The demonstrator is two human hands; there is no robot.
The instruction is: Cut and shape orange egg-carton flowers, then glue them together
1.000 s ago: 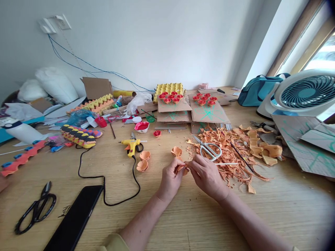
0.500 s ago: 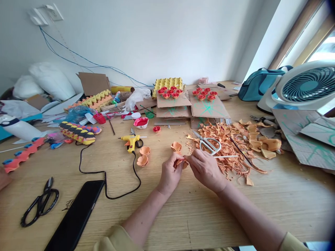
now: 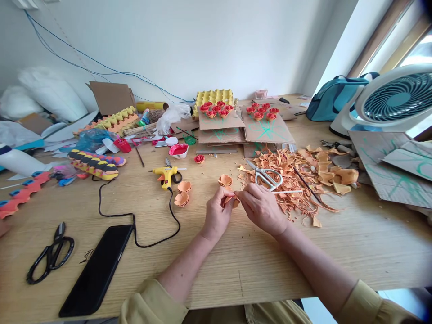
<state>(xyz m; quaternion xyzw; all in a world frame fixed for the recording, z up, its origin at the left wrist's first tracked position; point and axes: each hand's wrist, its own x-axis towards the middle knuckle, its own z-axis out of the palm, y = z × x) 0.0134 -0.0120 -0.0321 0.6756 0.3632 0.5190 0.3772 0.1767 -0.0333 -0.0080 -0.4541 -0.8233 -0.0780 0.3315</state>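
My left hand [image 3: 216, 213] and my right hand [image 3: 261, 208] meet at the table's middle, both pinched on a small orange paper flower piece [image 3: 231, 201] held between the fingertips. Just beyond it lies a finished orange paper flower [image 3: 225, 180]. Two more orange flowers [image 3: 182, 193] rest to the left, beside a yellow glue gun [image 3: 166, 174]. White-handled scissors [image 3: 266, 176] lie on a heap of orange cuttings [image 3: 297, 177] right of my hands.
Red paper flowers [image 3: 218, 110] sit on cardboard sheets [image 3: 266, 130] at the back, before a yellow egg tray [image 3: 212, 95]. A black phone [image 3: 97, 267] and black scissors [image 3: 50, 254] lie front left. A fan [image 3: 393, 101] and blue bag [image 3: 332, 96] stand at the right.
The view has tilted down, so everything sits higher in the frame. My hands stay together on the orange piece, with only small finger movement.
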